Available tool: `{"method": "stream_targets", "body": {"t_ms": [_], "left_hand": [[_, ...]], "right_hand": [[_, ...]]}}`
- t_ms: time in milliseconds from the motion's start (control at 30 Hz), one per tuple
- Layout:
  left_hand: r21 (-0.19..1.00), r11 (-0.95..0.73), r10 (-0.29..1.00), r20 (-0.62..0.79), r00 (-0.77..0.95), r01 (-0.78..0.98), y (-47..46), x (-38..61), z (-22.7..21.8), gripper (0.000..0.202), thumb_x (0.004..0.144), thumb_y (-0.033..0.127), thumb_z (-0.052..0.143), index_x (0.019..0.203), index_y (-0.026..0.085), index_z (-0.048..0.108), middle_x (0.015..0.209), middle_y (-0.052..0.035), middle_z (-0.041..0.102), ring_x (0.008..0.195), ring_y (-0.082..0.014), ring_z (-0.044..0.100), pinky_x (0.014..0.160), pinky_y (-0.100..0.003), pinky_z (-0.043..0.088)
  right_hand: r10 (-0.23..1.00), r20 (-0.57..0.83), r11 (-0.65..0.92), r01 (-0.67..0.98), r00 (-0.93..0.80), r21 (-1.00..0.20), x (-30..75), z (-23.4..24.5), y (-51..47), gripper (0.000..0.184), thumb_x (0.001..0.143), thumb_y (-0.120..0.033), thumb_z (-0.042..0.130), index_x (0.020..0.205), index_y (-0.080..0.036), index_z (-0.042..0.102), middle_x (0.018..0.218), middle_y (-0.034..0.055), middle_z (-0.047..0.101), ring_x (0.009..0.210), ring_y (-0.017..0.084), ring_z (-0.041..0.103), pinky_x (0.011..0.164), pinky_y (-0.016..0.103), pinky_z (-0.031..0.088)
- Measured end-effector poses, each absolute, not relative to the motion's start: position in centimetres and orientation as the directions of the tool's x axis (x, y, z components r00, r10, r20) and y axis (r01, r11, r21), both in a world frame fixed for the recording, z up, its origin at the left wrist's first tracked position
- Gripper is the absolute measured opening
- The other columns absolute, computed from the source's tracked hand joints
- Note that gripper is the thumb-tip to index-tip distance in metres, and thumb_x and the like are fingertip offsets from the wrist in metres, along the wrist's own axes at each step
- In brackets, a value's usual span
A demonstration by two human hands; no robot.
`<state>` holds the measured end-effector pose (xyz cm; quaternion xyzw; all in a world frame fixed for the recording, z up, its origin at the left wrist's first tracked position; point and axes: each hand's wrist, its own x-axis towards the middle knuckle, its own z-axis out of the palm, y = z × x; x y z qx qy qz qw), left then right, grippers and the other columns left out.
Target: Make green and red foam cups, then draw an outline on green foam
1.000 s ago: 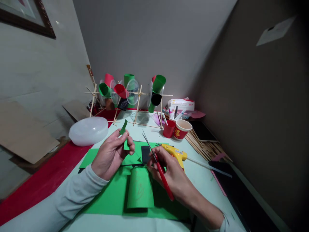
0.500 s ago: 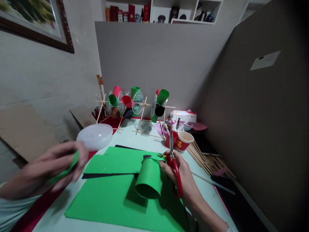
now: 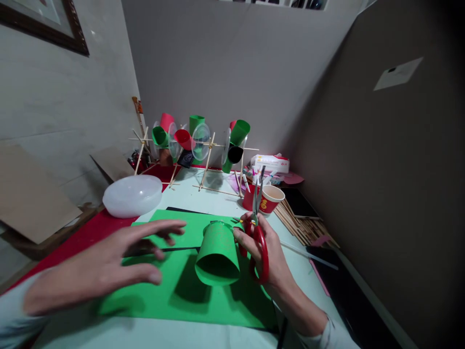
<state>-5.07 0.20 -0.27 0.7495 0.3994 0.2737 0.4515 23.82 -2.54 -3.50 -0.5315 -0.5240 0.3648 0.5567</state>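
My right hand (image 3: 267, 242) is closed around red-handled scissors (image 3: 260, 247), whose blades point up and stand slightly apart. Between its thumb and fingers it also pinches the far rim of a green paper tube (image 3: 218, 249). The tube's near end gapes toward me, and it casts a shadow on the green paper sheets (image 3: 156, 300) below. To the left of the tube, apart from it, my left hand (image 3: 119, 254) is over the sheets with its fingers spread and nothing in them.
A stick frame (image 3: 207, 167) carrying clear discs and red, green and black paper tubes stands at the back. A white balloon (image 3: 132, 195) rests on the left. On the right are paper cups (image 3: 272, 198), wooden sticks (image 3: 300, 225) and a dark flat panel (image 3: 348, 281).
My left hand has moved right toward the tube, and the green strip it held is gone from its fingers. The view has tilted down. My right hand keeps the scissors and tube.
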Motion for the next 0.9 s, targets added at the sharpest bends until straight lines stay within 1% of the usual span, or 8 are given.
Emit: {"method": "stream_targets", "body": {"t_ms": [67, 133, 200, 267, 400, 533, 800, 900], "left_hand": [[0.890, -0.242, 0.825, -0.021, 0.564, 0.387, 0.5, -2.0, -0.3, 0.087, 0.071, 0.043, 0.085, 0.148, 0.043, 0.044, 0.154, -0.0028, 0.051, 0.132, -0.0330, 0.056, 0.104, -0.039, 0.052], [0.932, -0.184, 0.800, -0.042, 0.598, 0.312, 0.3, 0.5, -0.7, 0.098, 0.074, 0.051, 0.081, 0.156, 0.041, 0.028, 0.163, 0.0000, 0.037, 0.148, -0.0336, 0.036, 0.116, -0.045, 0.041], [0.969, -0.093, 0.808, -0.061, 0.586, 0.229, -0.2, 2.0, -1.1, 0.096, 0.076, 0.053, 0.078, 0.157, 0.039, 0.026, 0.165, 0.0019, 0.033, 0.154, -0.0326, 0.022, 0.122, -0.047, 0.031], [0.988, 0.012, 0.809, -0.099, 0.580, 0.152, -0.6, 2.4, -1.4, 0.091, 0.076, 0.053, 0.077, 0.155, 0.037, 0.033, 0.165, 0.0021, 0.033, 0.155, -0.0345, 0.017, 0.125, -0.051, 0.023], [0.960, 0.272, 0.755, -0.169, 0.634, -0.069, -0.5, 1.7, -1.6, 0.086, 0.077, 0.047, 0.077, 0.152, 0.031, 0.039, 0.156, -0.0028, 0.048, 0.146, -0.0419, 0.038, 0.122, -0.056, 0.029], [0.846, 0.474, 0.734, -0.228, 0.640, -0.242, -0.3, 0.7, -1.7, 0.085, 0.079, 0.039, 0.078, 0.152, 0.028, 0.037, 0.134, -0.0048, 0.069, 0.137, -0.0380, 0.051, 0.117, -0.051, 0.040], [0.813, 0.432, 0.826, -0.183, 0.532, -0.390, 0.6, -1.2, -1.8, 0.094, 0.077, 0.039, 0.079, 0.155, 0.035, 0.026, 0.124, -0.0043, 0.074, 0.118, -0.0380, 0.067, 0.104, -0.051, 0.054], [0.823, 0.385, 0.865, -0.164, 0.475, -0.417, 0.7, -1.4, -1.7, 0.100, 0.073, 0.038, 0.082, 0.154, 0.036, 0.024, 0.131, -0.0059, 0.070, 0.123, -0.0369, 0.064, 0.102, -0.049, 0.055]], "right_hand": [[0.963, 0.188, 0.166, 0.127, 0.193, -0.978, 23.6, -3.6, -2.7, 0.039, 0.080, -0.046, 0.073, 0.098, -0.022, 0.048, 0.077, -0.0051, 0.048, 0.063, 0.012, 0.047, 0.057, 0.025, 0.039], [0.963, 0.183, 0.165, 0.102, 0.198, -0.981, 23.4, -3.7, -2.9, 0.039, 0.080, -0.045, 0.074, 0.100, -0.022, 0.048, 0.077, -0.0055, 0.048, 0.063, 0.012, 0.048, 0.057, 0.025, 0.040], [0.962, 0.181, 0.167, 0.082, 0.203, -0.983, 23.3, -3.7, -3.0, 0.040, 0.081, -0.045, 0.074, 0.101, -0.022, 0.048, 0.076, -0.0059, 0.048, 0.063, 0.011, 0.048, 0.058, 0.024, 0.040], [0.963, 0.178, 0.167, 0.069, 0.203, -0.984, 23.2, -3.7, -3.1, 0.040, 0.081, -0.045, 0.074, 0.101, -0.023, 0.048, 0.075, -0.0065, 0.047, 0.062, 0.011, 0.047, 0.057, 0.023, 0.039], [0.972, 0.164, 0.156, 0.061, 0.170, -0.986, 23.1, -3.7, -3.1, 0.038, 0.082, -0.045, 0.075, 0.100, -0.023, 0.050, 0.075, -0.0062, 0.048, 0.063, 0.011, 0.048, 0.057, 0.023, 0.041], [0.980, 0.165, 0.157, 0.082, 0.108, -0.984, 23.1, -3.2, -3.2, 0.037, 0.083, -0.046, 0.073, 0.099, -0.023, 0.049, 0.083, -0.0028, 0.055, 0.069, 0.013, 0.053, 0.062, 0.025, 0.047], [0.962, 0.225, 0.273, 0.520, -0.154, -0.809, 23.8, -3.4, -3.6, 0.025, 0.093, -0.048, 0.061, 0.099, -0.025, 0.051, 0.083, -0.0022, 0.057, 0.070, 0.015, 0.054, 0.063, 0.027, 0.045], [0.949, 0.237, 0.314, 0.651, -0.207, -0.691, 23.9, -4.0, -3.7, 0.025, 0.093, -0.049, 0.062, 0.096, -0.026, 0.053, 0.081, -0.0026, 0.057, 0.072, 0.017, 0.054, 0.064, 0.029, 0.045]]}}
